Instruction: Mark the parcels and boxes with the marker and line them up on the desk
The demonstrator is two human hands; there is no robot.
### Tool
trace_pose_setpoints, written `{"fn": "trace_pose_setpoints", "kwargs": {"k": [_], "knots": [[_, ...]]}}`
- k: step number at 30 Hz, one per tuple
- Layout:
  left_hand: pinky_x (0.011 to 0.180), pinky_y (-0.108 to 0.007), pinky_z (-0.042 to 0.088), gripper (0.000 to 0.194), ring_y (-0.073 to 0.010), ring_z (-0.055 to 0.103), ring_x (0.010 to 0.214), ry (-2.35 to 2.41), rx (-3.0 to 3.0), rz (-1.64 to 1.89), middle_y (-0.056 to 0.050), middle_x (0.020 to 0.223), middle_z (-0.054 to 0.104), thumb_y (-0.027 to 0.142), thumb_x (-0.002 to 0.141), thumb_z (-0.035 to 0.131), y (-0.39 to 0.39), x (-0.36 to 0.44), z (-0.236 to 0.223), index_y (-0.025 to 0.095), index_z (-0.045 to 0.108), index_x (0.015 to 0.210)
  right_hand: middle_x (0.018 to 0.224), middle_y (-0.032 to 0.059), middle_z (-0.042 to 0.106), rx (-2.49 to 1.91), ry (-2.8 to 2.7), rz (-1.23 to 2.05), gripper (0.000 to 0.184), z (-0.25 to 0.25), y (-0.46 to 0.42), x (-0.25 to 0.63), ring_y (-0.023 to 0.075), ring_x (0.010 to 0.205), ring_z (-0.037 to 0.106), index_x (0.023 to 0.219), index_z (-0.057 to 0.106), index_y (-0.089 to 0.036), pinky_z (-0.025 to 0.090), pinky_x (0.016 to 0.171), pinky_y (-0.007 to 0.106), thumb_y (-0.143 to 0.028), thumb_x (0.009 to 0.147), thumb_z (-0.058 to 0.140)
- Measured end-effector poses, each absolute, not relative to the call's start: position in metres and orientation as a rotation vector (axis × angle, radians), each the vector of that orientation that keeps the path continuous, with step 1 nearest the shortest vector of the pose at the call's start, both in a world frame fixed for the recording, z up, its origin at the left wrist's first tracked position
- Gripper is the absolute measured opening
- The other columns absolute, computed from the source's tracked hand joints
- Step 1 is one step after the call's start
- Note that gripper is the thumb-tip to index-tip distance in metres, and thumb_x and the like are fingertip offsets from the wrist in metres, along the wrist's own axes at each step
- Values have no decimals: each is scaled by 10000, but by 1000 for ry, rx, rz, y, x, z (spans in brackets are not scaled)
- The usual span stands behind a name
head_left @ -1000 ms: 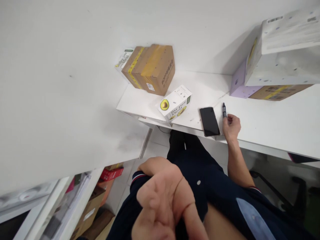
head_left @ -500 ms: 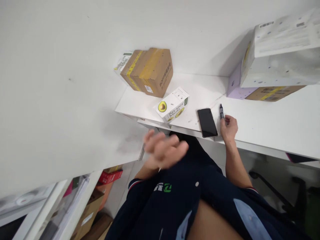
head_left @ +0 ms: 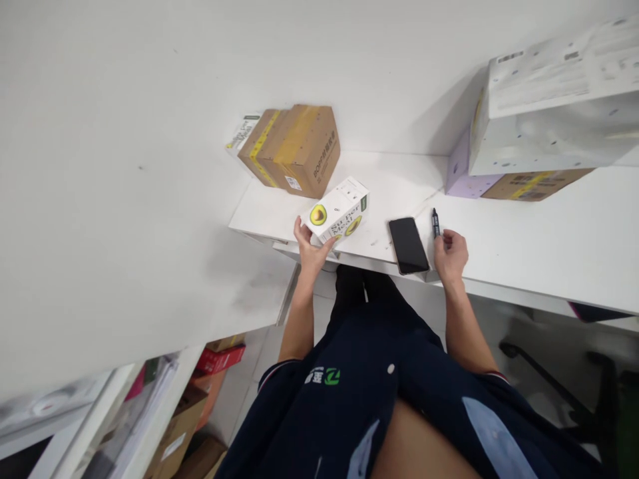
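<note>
My left hand [head_left: 310,247] grips the near end of a white carton [head_left: 337,211] printed with an avocado, which lies on the white desk [head_left: 524,233] by its front edge. My right hand [head_left: 450,251] rests on the desk with its fingers curled, and its fingertips touch a black marker pen [head_left: 435,223]. A black phone [head_left: 408,245] lies face up between my two hands.
A taped brown cardboard box [head_left: 294,150] stands at the desk's back left against the wall. Large white, purple and brown boxes [head_left: 544,126] are stacked at the right. Shelves with folders and cartons [head_left: 170,412] sit low at the left. A chair base [head_left: 574,399] shows under the desk.
My left hand has moved from close to the camera down to the desk and taken hold of the avocado carton. My right hand has stayed at the marker.
</note>
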State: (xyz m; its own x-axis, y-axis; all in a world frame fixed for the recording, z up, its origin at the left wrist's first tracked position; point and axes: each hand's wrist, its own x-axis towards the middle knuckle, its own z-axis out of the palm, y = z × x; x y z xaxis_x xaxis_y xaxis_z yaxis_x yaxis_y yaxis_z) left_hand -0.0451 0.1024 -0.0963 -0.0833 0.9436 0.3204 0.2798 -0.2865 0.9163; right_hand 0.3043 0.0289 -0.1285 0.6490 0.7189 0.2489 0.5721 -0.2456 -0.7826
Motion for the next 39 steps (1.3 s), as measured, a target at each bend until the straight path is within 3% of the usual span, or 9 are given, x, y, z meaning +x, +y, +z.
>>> {"fn": "trace_pose_setpoints", "kwargs": {"k": [5, 10, 16, 21, 26, 30, 32, 35, 39], "knots": [[1201, -551, 419, 1125, -333, 511, 1414, 1484, 1716, 1400, -163, 1481, 497, 518, 712, 850, 98, -46, -61, 312, 161, 1577, 1012, 131, 662, -1926, -1004, 201, 376, -128, 29, 304, 252, 921, 621, 1076, 649, -157, 530, 959, 500, -401, 821, 520], [1225, -552, 384, 1019, -344, 487, 1427, 1505, 2002, 1318, -111, 1526, 493, 447, 650, 898, 108, -50, 3, 315, 358, 1503, 1014, 133, 665, -1928, -1012, 194, 388, -129, 28, 303, 251, 919, 622, 1084, 659, -152, 526, 967, 494, -402, 824, 519], [1181, -528, 416, 792, -366, 567, 1315, 1385, 2334, 871, -94, 1384, 630, 383, 651, 888, 140, -24, 56, 246, 559, 1357, 1031, 142, 663, -1938, -1016, 207, 393, -129, 28, 304, 259, 943, 623, 1092, 658, -148, 521, 977, 498, -398, 821, 521], [1143, -542, 424, 764, -392, 557, 1316, 1369, 2512, 456, -135, 1375, 636, 370, 718, 832, 155, 15, 66, 196, 552, 1407, 1034, 133, 676, -1932, -1035, 189, 348, -130, 29, 304, 252, 938, 622, 1074, 654, -169, 526, 970, 495, -382, 829, 529], [1161, -587, 390, 750, -397, 496, 1378, 1369, 2528, 260, -133, 1495, 548, 431, 823, 755, 150, 25, 58, 266, 487, 1504, 1017, 129, 688, -1929, -1042, 148, 323, -132, 29, 304, 257, 940, 625, 1055, 662, -181, 528, 955, 493, -378, 834, 534], [1215, -645, 307, 1105, -442, 349, 1483, 1325, 2381, 524, -119, 1629, 370, 588, 632, 890, 148, -14, 35, 355, 365, 1576, 1023, 138, 682, -1932, -1065, 154, 338, -134, 29, 305, 267, 955, 620, 1060, 662, -174, 522, 963, 502, -382, 829, 528], [1223, -625, 325, 1203, -423, 332, 1503, 1223, 2238, 641, -122, 1638, 342, 639, 590, 897, 147, -39, 13, 374, 293, 1596, 1029, 143, 676, -1936, -1073, 158, 346, -134, 29, 306, 276, 969, 615, 1071, 658, -170, 518, 968, 510, -384, 835, 524], [1204, -627, 360, 1241, -398, 387, 1484, 1105, 2004, 798, -152, 1655, 292, 650, 639, 869, 140, -63, -31, 382, 154, 1617, 1027, 138, 668, -1947, -1089, 152, 327, -135, 29, 306, 283, 982, 605, 1071, 651, -175, 505, 977, 518, -371, 838, 531], [1191, -632, 372, 1260, -351, 448, 1462, 1020, 1743, 983, -153, 1572, 399, 628, 684, 854, 127, -60, -96, 421, 15, 1601, 1028, 128, 668, -1958, -1096, 138, 308, -135, 29, 305, 277, 988, 598, 1070, 653, -183, 496, 989, 509, -351, 840, 536]]}}
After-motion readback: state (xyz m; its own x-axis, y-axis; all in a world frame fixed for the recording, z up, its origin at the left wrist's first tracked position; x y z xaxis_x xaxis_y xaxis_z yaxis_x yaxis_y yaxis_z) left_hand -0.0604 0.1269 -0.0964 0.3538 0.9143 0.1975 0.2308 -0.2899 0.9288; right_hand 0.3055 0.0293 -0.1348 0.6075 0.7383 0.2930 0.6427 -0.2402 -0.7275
